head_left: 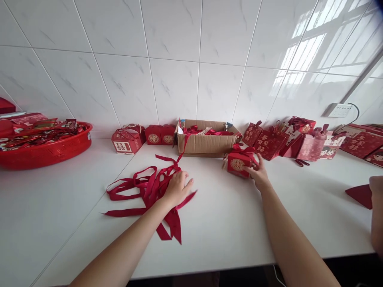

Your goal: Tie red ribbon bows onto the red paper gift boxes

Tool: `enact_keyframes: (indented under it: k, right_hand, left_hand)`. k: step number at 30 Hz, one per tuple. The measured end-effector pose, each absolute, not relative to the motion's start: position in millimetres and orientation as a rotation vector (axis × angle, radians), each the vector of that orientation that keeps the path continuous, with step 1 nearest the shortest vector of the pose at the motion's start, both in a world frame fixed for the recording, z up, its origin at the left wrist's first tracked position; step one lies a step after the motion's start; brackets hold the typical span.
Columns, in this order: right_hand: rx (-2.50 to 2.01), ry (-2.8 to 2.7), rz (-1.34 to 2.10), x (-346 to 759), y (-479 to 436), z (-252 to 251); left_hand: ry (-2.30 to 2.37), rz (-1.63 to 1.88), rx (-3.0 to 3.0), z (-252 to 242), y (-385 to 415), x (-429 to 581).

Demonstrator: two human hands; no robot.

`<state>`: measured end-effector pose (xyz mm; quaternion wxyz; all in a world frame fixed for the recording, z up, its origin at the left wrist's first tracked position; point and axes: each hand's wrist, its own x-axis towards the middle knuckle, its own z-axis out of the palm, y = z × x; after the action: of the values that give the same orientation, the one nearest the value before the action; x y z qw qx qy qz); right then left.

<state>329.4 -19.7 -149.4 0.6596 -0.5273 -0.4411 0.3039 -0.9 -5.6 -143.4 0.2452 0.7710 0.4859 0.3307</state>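
My left hand (177, 187) rests on a loose tangle of red ribbons (143, 189) on the white counter, fingers curled over the strands. My right hand (257, 172) grips a small red gift box (238, 162) with a gold emblem and a ribbon bow, holding it at its right side on the counter just in front of a cardboard box (203, 143).
The cardboard box holds more ribbons. Several red gift boxes (129, 140) stand along the tiled wall to the left, red bags and boxes (287, 141) to the right. A red basin (44, 151) sits far left. Another person's arm (376, 211) and a red flap (360, 195) are at the right edge.
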Motion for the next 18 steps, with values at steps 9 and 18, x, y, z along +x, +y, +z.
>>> enact_keyframes:
  k: [9, 18]
  right_hand:
    - [-1.876, -0.303, -0.026, 350, -13, -161]
    - [-1.765, -0.983, -0.456, 296, -15, -143]
  left_hand:
    - [1.387, 0.814, 2.205, -142, -7, 0]
    - [1.41, 0.772, 2.268, -137, -10, 3]
